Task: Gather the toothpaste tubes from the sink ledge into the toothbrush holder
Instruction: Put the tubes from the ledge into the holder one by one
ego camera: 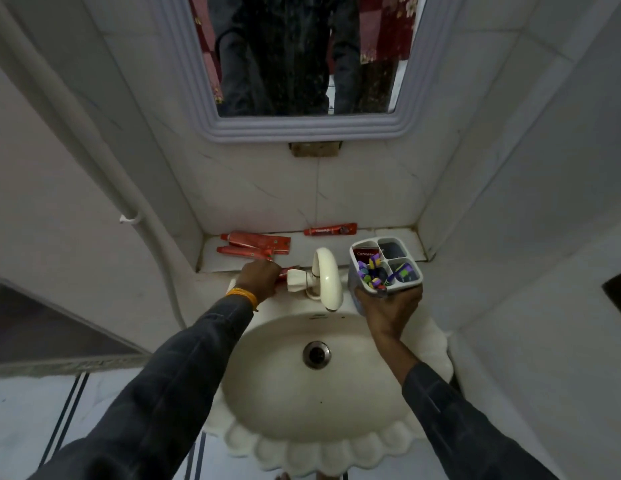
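My right hand point(388, 310) holds the white four-compartment toothbrush holder point(411, 277) above the right side of the sink. It contains several purple-and-green toothbrushes and one red toothpaste tube point(364, 255). My left hand point(259, 280) is closed on a red toothpaste tube point(291, 270) at the ledge's front edge, just left of the tap. Two more red tubes point(259, 240) point(245, 252) lie side by side on the left of the ledge. Another red tube point(331, 230) lies against the back wall.
A cream tap point(324, 275) stands at the middle of the ledge, between my hands. The oval sink basin point(267, 375) with its drain is below. A framed mirror point(212, 126) hangs above, tiled walls close in on both sides, and a white pipe point(94, 157) runs down the left wall.
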